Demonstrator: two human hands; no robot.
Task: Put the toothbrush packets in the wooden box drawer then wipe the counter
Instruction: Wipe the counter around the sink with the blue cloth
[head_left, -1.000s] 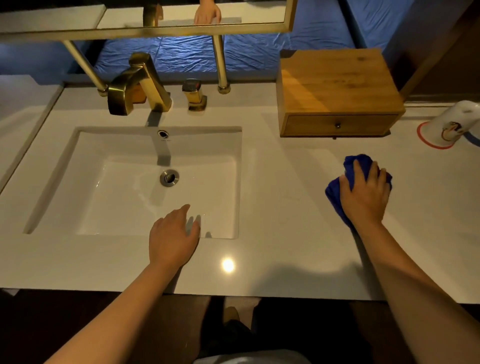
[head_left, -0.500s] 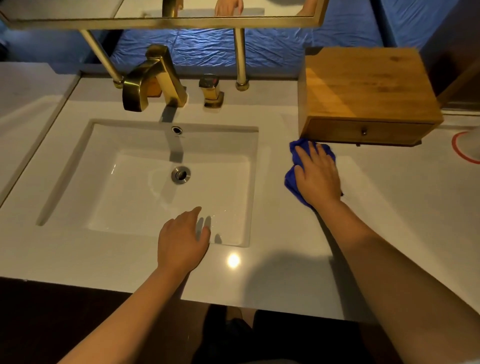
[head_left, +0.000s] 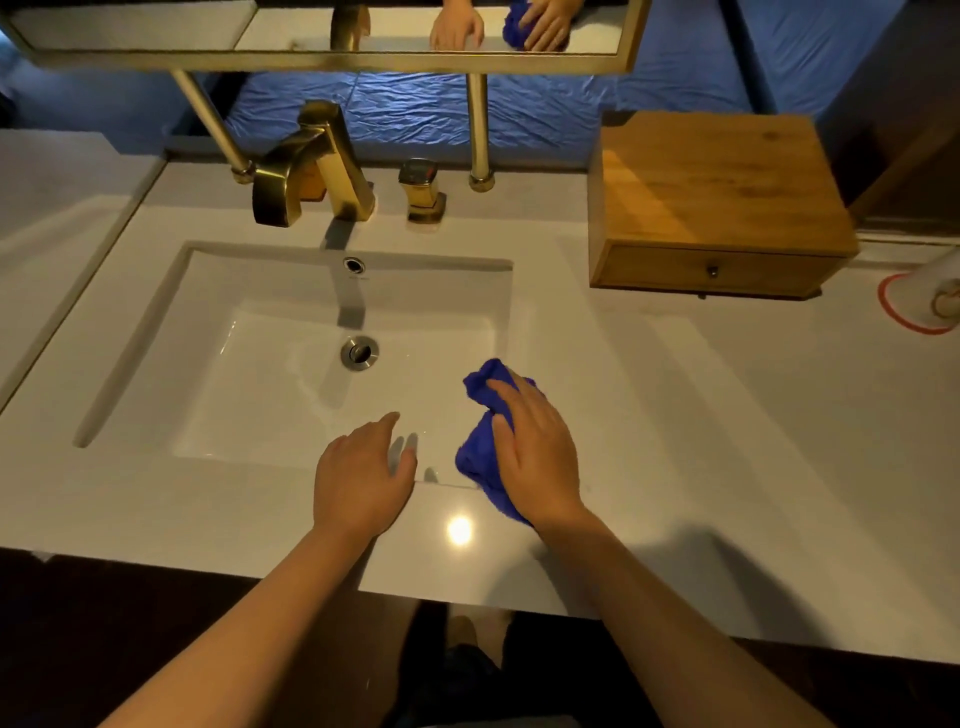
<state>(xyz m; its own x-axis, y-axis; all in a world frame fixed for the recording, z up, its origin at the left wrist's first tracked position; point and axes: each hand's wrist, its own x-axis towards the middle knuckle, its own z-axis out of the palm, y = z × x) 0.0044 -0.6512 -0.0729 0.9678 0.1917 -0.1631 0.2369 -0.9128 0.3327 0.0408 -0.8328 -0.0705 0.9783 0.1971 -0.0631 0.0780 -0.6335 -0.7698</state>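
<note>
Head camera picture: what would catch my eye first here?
Probably the bright blue cloth under the right hand, pressed at the sink's near right corner. The left hand rests flat beside it, and a gold tap gleams behind the basin, left of a wooden box.

Bathroom: undermount sink (head_left: 156, 343), gold faucet (head_left: 311, 161), mirror (head_left: 322, 60), vanity counter (head_left: 727, 467).

Gold faucet (head_left: 311, 166) behind white sink (head_left: 249, 415); mirror (head_left: 322, 57) above.

I am seeing no readable text here (the cup (head_left: 935, 306) right of the wooden box (head_left: 717, 208) is showing only a blurred picture).
</note>
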